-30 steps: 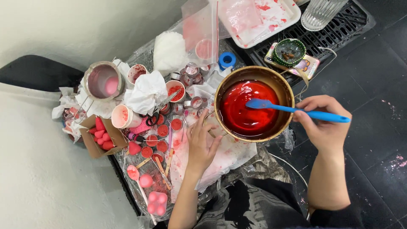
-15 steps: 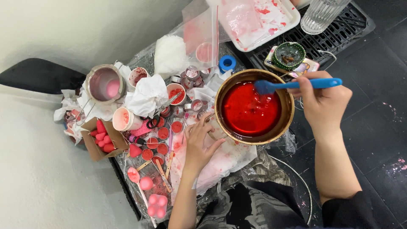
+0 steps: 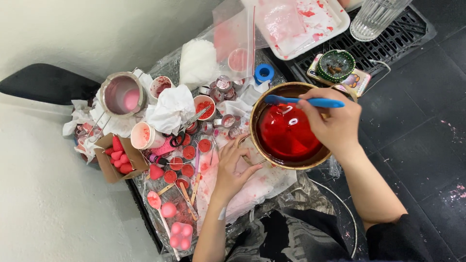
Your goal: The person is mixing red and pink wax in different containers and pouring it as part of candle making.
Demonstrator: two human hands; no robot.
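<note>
Fingers of the right hand (image 3: 335, 127) are curled tight round the handle of a blue spatula (image 3: 303, 101), whose blade reaches away from them to the far rim of a brass-coloured bowl (image 3: 272, 156). Just under that blade and beside the knuckles lies glossy red liquid (image 3: 286, 136), filling the bowl.

Over on the other side, the left hand (image 3: 233, 167) lies flat on stained white paper (image 3: 252, 189), fingers (image 3: 232, 146) spread and loose, gripping nothing; their tips sit close against the bowl's near wall, though I can't say whether they touch it.

Beyond those fingertips, little round pots of red (image 3: 189, 153) crowd the plastic-covered table (image 3: 160, 213), with scissors (image 3: 187, 128) just past them. Further out from the left hand's thumb side there's a cardboard box of pink and red shapes (image 3: 119, 157), a white cup (image 3: 143, 135) smeared pink, and a metal pot (image 3: 121, 94) with pink inside. Crumpled white tissue (image 3: 172, 106) sits between pot and scissors.

Behind the spatula tip, a roll of blue tape (image 3: 264, 73) stands near the bowl's rim. Past the right hand's fingers: a small green-rimmed dish (image 3: 336, 64), a black wire rack (image 3: 388, 41), a clear glass (image 3: 374, 17) and a white tray (image 3: 301, 24) splashed with red.
</note>
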